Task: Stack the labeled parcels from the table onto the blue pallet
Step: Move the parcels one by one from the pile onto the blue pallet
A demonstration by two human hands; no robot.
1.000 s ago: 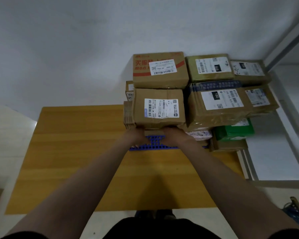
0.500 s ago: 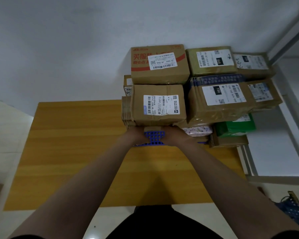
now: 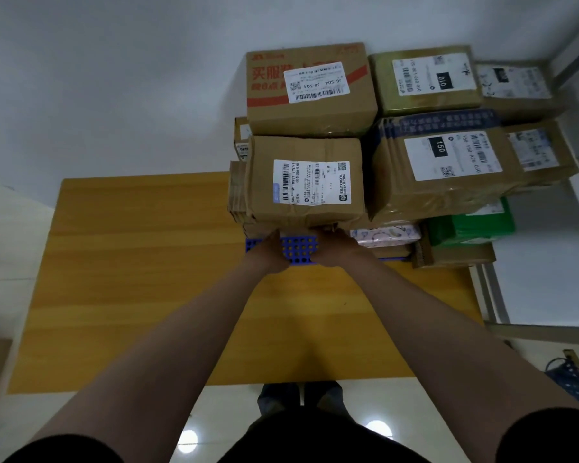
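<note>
1. The parcel, a brown box with a white barcode label facing up, sits on top of the stack at its near left corner, on lower cartons.
2. The stack stands on the pallet, whose blue grid shows only as a strip at the stack's near edge. The pallet lies at the desk's far right corner.
3. The left hand and right hand reach to the foot of the stack just under the parcel's near face, with the pallet strip between them. Their fingers are hidden, so whether they grip anything cannot be told.
4. Behind the parcel lies a red-printed box, and an olive box sits to its right.
5. Just right of the parcel is a large box marked "150". Below that are a patterned parcel and a green parcel.
6. The desk is yellow wood, and both forearms stretch across it from the near edge.
</note>
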